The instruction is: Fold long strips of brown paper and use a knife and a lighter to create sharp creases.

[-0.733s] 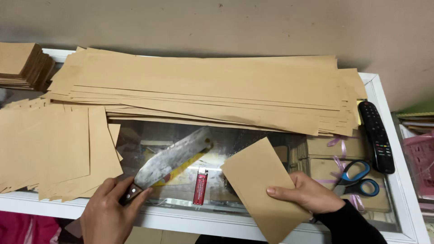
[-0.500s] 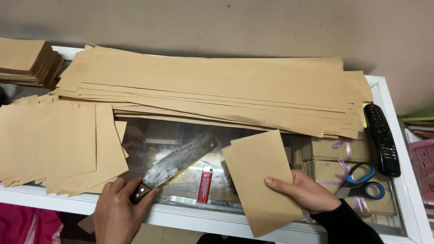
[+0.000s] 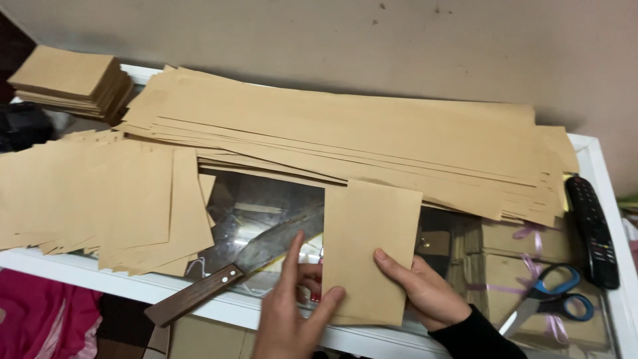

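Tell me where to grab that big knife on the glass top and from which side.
Take the knife by its brown wooden handle, coming from the near left. The handle juts past the counter's front edge, free of the paper; the blade runs up toward the hands.

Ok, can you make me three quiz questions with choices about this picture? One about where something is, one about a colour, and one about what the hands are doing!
1. Where is the remote?
A. at the right edge of the table
B. on the left paper pile
C. in a hand

2. What colour are the scissors' handles?
A. red
B. blue
C. green

3. What is the knife doing?
A. held in the left hand
B. lying flat on the glass, in no grip
C. standing upright

Answers:
1. A, it lies by the white frame on the right.
2. B, both loops are blue.
3. B, the left hand and right hand are on the paper sheet, and the wooden handle lies free.
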